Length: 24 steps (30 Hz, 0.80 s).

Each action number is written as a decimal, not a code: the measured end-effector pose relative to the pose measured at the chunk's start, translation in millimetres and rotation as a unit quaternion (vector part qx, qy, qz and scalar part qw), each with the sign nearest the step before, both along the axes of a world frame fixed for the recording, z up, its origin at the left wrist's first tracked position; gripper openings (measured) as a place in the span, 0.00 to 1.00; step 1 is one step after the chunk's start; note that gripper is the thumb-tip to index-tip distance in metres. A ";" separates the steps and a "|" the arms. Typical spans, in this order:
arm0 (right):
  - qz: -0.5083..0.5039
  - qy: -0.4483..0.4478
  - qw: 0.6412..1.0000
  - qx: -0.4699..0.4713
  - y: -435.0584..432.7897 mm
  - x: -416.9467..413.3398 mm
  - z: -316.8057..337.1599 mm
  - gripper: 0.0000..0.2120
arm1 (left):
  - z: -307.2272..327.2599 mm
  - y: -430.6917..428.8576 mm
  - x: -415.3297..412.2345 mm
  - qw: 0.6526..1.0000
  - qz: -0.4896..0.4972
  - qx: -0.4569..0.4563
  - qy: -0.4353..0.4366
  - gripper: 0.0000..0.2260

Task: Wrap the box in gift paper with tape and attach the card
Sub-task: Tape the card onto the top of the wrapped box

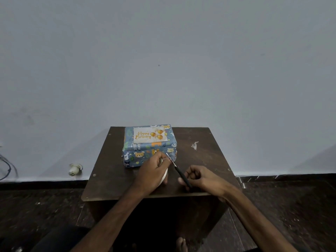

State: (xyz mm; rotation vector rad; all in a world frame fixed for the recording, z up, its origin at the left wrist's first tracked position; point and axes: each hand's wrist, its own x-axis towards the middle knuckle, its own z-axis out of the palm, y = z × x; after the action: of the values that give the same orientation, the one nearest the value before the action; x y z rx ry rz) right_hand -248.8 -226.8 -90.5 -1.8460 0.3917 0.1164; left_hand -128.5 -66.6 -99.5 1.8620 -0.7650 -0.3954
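Head view, centre: my left hand point(153, 170) gripping tape point(164, 176), right hand point(201, 177) fingers curling round scissors point(179, 171); best keeping tape taut, snipping clean, for card point(150, 134).

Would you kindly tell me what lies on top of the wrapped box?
A Happy Birthday card lies flat on the wrapped box. It hides the box top beneath it, so whatever fixes it there cannot be seen.

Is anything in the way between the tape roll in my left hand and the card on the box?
Nothing visible. The left hand holds the tape roll before the wrapped box; the card lies uncovered on top.
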 end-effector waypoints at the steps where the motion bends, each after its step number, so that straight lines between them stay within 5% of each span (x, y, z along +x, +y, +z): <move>1: -0.002 -0.005 1.000 0.000 -0.1 0.6 0.0 0.26 | -0.2 0.1 1.4 1.000 -0.001 0.000 0.000 0.10; 7: -0.010 -0.022 1.000 0.002 1.5 4.2 0.0 0.16 | 2.2 2.1 3.9 1.000 -0.005 0.009 0.000 0.10; 12: -0.017 -0.037 0.999 -0.011 -2.5 6.8 -4.8 0.22 | 3.7 3.5 5.3 1.000 -0.007 0.013 0.001 0.11; 19: 0.021 -0.021 0.999 -0.017 -2.3 4.7 -2.2 0.14 | 4.9 3.1 5.3 0.999 -0.028 0.021 0.007 0.11; 24: 0.046 0.017 0.995 -0.088 1.1 4.6 2.8 0.19 | 7.0 3.8 4.3 0.999 -0.036 0.037 0.003 0.11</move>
State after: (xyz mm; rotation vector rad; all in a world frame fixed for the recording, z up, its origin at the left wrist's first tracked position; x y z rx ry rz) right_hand -244.1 -225.6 -87.7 -2.0383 0.3499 0.1827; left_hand -124.2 -62.8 -92.5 1.9053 -0.8244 -0.4810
